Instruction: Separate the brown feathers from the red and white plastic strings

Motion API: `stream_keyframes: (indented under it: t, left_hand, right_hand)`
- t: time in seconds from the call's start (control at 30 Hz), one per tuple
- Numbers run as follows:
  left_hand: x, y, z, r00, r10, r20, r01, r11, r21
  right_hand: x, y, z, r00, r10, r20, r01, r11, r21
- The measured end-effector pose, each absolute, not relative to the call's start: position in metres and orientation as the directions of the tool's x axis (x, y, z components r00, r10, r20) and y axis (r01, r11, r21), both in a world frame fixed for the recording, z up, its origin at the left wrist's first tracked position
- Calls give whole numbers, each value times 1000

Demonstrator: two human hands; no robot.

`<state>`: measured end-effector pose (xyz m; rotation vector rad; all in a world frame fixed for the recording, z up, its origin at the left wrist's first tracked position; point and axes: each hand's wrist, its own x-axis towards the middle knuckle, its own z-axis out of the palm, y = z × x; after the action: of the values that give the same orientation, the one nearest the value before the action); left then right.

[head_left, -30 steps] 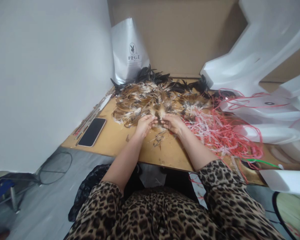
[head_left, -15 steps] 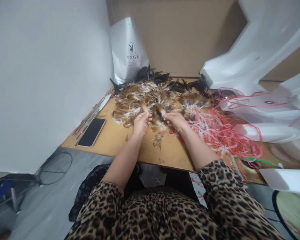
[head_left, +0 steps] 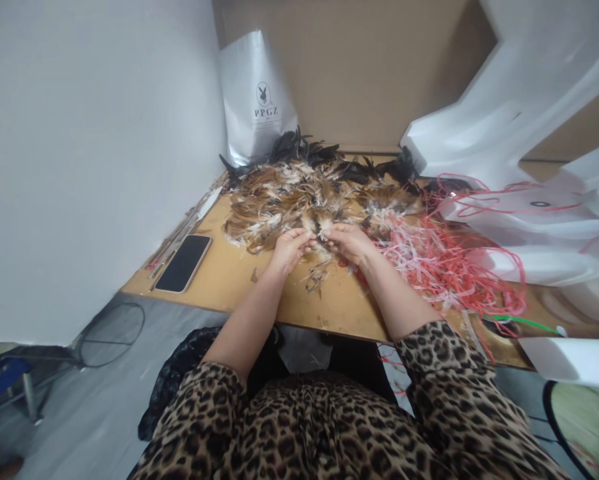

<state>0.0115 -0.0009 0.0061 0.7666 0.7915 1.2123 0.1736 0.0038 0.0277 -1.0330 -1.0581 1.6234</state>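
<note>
1. Nearest to the camera is the person's leopard-print clothing (head_left: 329, 433); both forearms come out of it and reach forward over the near edge of the wooden table (head_left: 229, 280).
2. The left hand (head_left: 289, 247) lies on the table at the near edge of the feather pile (head_left: 299, 193). Its fingers are curled and its fingertips are pinched on a small tuft of feathers (head_left: 320, 228).
3. The right hand (head_left: 352, 241) is just beside the left one. Its fingertips are also pinched on the same tuft, so the two hands meet there, almost touching each other. How tight each grip is, I cannot tell.
4. The tuft is held at the front of the pile, low over the table. A few loose feathers (head_left: 316, 275) lie on the bare wood just in front of the hands.
5. To the left, near the table edge, a black phone (head_left: 184, 263) lies flat, with some thin sticks (head_left: 179, 233) beside it.
6. To the right of the hands there is a tangle of red and pink strips (head_left: 444, 260), touching the pile.
7. Farther right are white foam pieces (head_left: 519, 220).
8. Behind the pile a silver bag (head_left: 256, 100) stands upright against the cardboard wall (head_left: 369, 67), with black feathers (head_left: 299, 148) at its foot.
</note>
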Motion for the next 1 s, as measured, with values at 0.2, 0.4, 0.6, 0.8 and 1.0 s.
stream_keyframes:
  t: [0.2, 0.4, 0.6, 0.8, 1.0]
  left_hand:
    - [13, -3, 8, 202, 971, -129, -455, 210, 865]
    - [16, -5, 10, 177, 973, -148, -380, 207, 902]
    - [16, -5, 12, 154, 978, -139, -386, 189, 903]
    - [15, -3, 10, 158, 977, -143, -419, 197, 886]
    - [16, -4, 10, 213, 964, -157, -425, 236, 874]
  right_hand:
    - [171, 3, 25, -192, 975, -109, -101, -130, -986]
    - [169, 0, 26, -131, 991, -40, 27, -37, -999]
    - [169, 1, 27, -195, 974, -117, -98, -138, -986]
    - [169, 1, 29, -227, 963, -143, -217, -194, -957]
    - [164, 0, 25, -196, 974, -118, -232, -163, -959]
